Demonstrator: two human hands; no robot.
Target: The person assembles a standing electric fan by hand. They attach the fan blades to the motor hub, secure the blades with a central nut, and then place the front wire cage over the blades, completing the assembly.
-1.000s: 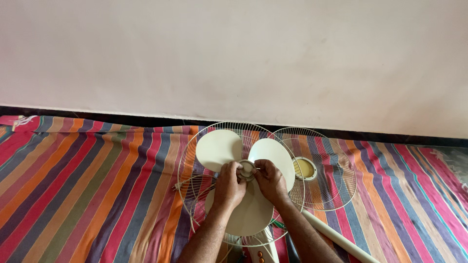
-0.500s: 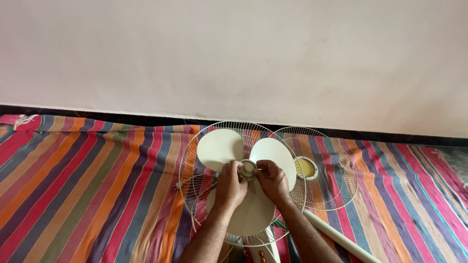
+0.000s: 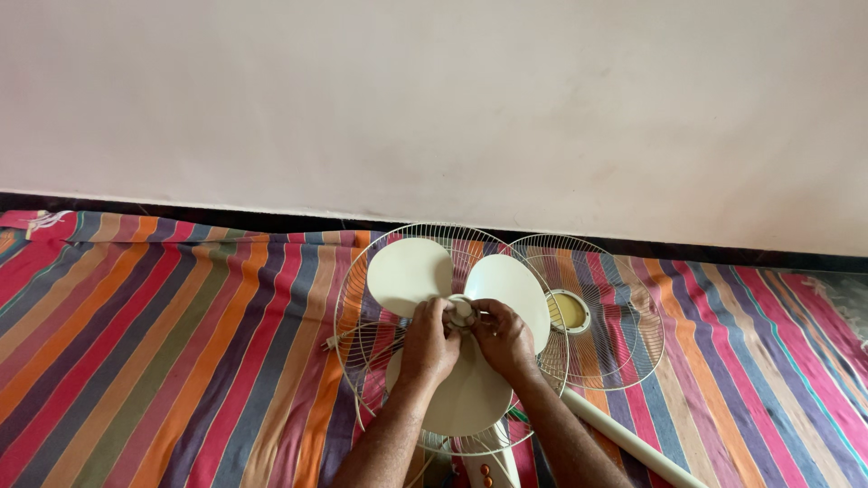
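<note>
Hub [image 3: 460, 309] of cream fan blade [image 3: 411, 273], seated in rear wire guard [image 3: 348, 307] on striped cloth [image 3: 163, 343], is pinched by left hand [image 3: 427, 343] & right hand [image 3: 500, 339] fingertips, steadying it centrally. Front guard [image 3: 624, 316] lies beside, w/ white pole [image 3: 624, 443] near.

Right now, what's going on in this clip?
A person works on a cream pedestal fan lying on a striped cloth. Both hands meet at the hub of the three-bladed fan blade: the left hand and the right hand pinch around it. The blade sits in the rear wire guard. The detached front guard lies to the right, beside a white pole.
</note>
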